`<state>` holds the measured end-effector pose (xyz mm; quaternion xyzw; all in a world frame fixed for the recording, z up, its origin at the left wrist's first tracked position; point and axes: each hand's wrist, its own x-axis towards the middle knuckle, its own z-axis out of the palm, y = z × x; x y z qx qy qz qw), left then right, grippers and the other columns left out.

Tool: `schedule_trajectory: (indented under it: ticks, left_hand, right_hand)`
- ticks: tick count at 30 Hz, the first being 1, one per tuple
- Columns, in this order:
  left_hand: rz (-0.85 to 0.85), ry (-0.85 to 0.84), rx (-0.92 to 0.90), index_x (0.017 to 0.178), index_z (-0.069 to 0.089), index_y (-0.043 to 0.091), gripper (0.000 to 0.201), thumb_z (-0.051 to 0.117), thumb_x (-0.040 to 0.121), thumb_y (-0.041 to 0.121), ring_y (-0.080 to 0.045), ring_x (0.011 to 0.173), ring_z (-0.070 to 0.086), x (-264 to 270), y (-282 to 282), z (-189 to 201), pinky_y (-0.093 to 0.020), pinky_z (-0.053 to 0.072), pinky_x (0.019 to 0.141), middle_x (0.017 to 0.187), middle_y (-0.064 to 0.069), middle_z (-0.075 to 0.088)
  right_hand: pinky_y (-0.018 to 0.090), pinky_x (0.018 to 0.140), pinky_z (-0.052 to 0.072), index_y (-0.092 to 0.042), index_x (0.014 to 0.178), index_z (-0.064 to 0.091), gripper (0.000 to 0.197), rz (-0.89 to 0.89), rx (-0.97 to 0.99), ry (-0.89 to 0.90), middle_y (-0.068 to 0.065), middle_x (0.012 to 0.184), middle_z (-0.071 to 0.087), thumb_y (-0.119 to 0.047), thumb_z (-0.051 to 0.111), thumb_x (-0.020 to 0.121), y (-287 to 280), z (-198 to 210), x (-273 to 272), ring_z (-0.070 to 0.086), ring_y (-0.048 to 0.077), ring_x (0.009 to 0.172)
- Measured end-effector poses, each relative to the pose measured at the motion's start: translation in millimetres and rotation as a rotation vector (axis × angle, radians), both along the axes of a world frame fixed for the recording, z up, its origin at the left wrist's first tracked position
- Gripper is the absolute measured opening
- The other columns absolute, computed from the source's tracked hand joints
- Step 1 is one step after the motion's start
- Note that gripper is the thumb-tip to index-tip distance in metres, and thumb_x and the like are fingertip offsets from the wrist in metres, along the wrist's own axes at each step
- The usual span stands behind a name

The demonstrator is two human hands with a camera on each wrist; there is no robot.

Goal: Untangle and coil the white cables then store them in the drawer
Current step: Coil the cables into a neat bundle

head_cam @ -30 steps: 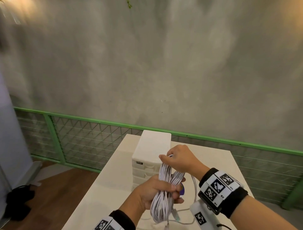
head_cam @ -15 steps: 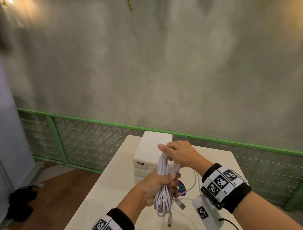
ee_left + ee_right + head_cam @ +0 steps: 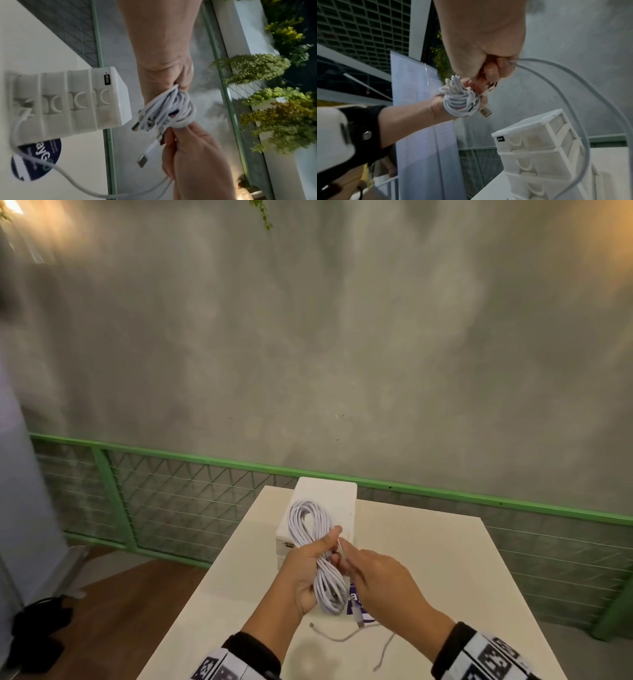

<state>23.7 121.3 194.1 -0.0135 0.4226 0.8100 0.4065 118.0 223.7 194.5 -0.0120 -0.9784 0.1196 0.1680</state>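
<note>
Mottled grey concrete fills most of the head view as a wall [image 3: 342, 337], its surface cloudy and partly smeared by blur, with a green metal railing [image 3: 205, 461] and wire mesh running along its foot. Nearer, a smooth cream table [image 3: 428, 559] reaches toward the camera; its near edge is cut off by the bottom of the picture. At the table's far end stands a white plastic drawer unit [image 3: 325, 494], boxy, with stacked drawers and curved handle recesses that show only in the wrist views; all the drawers in view look closed. A round dark-blue sticker [image 3: 356, 604] lies on the table just near of the unit, mostly hidden behind the hands.

Held above the table, just near of the drawer unit, is the coil of white cables [image 3: 310, 529], a long bundle of many thin glossy loops. The left hand [image 3: 305, 573] has its fingers curled round the middle of the bundle, clamping it. The right hand [image 3: 376, 580] is just right of it, fingertips pinched together on a loose cable strand [image 3: 565, 75] at the coil's waist; the exact contact is hidden between the two hands. Several metal-tipped plugs [image 3: 142, 160] dangle from the bundle's lower end. A loose cable tail [image 3: 342, 637] trails across the table near of the hands, its end blurred.
</note>
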Motion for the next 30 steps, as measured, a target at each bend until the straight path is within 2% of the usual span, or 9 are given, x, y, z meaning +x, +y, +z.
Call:
schedule_trajectory:
  ticks: [2,4,7,11,13,17,21,26,30]
  left_hand:
    - [-0.028,-0.046,-0.010,0.076,0.065,-0.001,0.008,0.064,0.081,0.006,-0.014,0.034,0.053,3.3,-1.0,-0.8,-0.022,0.050,0.040,0.045,-0.007,0.056]
    - [-0.053,-0.059,-0.020,0.069,0.063,0.001,0.016,0.064,0.082,0.010,-0.019,0.037,0.056,5.1,-2.5,-1.8,-0.024,0.051,0.042,0.048,-0.009,0.058]
    - [-0.059,-0.073,-0.018,0.066,0.063,0.002,0.023,0.063,0.084,0.016,-0.024,0.041,0.057,7.8,-4.4,1.8,-0.027,0.053,0.044,0.053,-0.012,0.059]
    - [-0.006,-0.096,0.048,0.070,0.060,0.006,0.023,0.057,0.090,0.017,-0.027,0.058,0.062,-1.3,-7.9,5.3,-0.034,0.057,0.055,0.064,-0.014,0.064]
    - [0.026,-0.053,0.066,0.073,0.059,0.008,0.021,0.054,0.092,0.016,-0.024,0.065,0.063,-7.4,-9.4,6.7,-0.033,0.057,0.059,0.069,-0.012,0.069]
    - [0.154,0.094,-0.001,0.074,0.060,0.006,0.023,0.052,0.094,0.016,-0.016,0.056,0.065,-7.2,-0.1,10.7,-0.027,0.056,0.053,0.056,-0.004,0.067]
    - [0.305,0.334,-0.163,0.072,0.064,0.010,0.031,0.052,0.093,0.029,-0.017,0.062,0.055,-9.0,5.8,9.8,-0.032,0.052,0.063,0.074,-0.003,0.061]
    - [0.353,0.433,-0.149,0.076,0.063,0.013,0.031,0.047,0.095,0.031,-0.013,0.064,0.047,-8.4,2.7,10.7,-0.027,0.043,0.058,0.077,0.001,0.057]
    - [0.370,0.244,0.003,0.075,0.059,0.012,0.030,0.045,0.097,0.026,-0.013,0.071,0.057,-12.7,1.8,14.5,-0.030,0.050,0.058,0.083,-0.001,0.064]
  right_hand:
    - [0.012,0.035,-0.001,-0.027,0.114,0.056,0.044,0.001,0.099,-0.007,-0.014,0.065,0.063,-0.033,0.035,0.077,-0.3,7.7,5.6,0.052,0.005,0.044]
    - [0.014,0.033,-0.006,-0.031,0.110,0.055,0.040,0.014,0.175,-0.017,-0.019,0.059,0.058,-0.033,0.040,0.074,7.3,5.8,6.2,0.046,0.001,0.038]
    - [0.005,0.042,0.006,-0.034,0.124,0.052,0.041,0.018,0.114,-0.073,-0.014,0.071,0.060,-0.029,0.041,0.084,12.7,13.6,12.1,0.047,0.004,0.054]
    - [0.009,0.056,0.030,-0.049,0.128,0.042,0.036,0.079,-0.126,-0.145,-0.017,0.064,0.041,-0.036,0.045,0.094,30.0,14.8,12.3,0.044,0.000,0.062]
    - [0.009,0.058,0.032,-0.045,0.124,0.051,0.033,0.058,-0.219,-0.144,-0.017,0.063,0.046,-0.032,0.048,0.093,34.2,18.0,14.4,0.048,0.001,0.064]
    - [0.016,0.058,0.038,-0.063,0.111,0.044,0.040,0.041,-0.365,-0.099,0.005,0.077,0.068,-0.028,0.049,0.094,21.7,15.0,18.8,0.055,0.023,0.072]
    - [0.022,0.056,0.036,-0.028,0.102,0.066,0.021,-0.036,-0.512,0.054,0.004,0.064,0.056,-0.024,0.047,0.094,-11.0,8.0,23.3,0.044,0.015,0.061]
    - [0.016,0.058,0.035,-0.036,0.076,0.056,0.021,-0.159,-0.665,0.053,-0.003,0.061,0.053,-0.031,0.046,0.094,-31.5,6.2,26.0,0.045,0.004,0.060]
    - [0.014,0.049,0.031,-0.032,0.074,0.061,0.024,-0.134,-0.786,-0.070,-0.008,0.050,0.046,-0.028,0.048,0.094,-22.5,8.0,25.0,0.038,0.004,0.047]
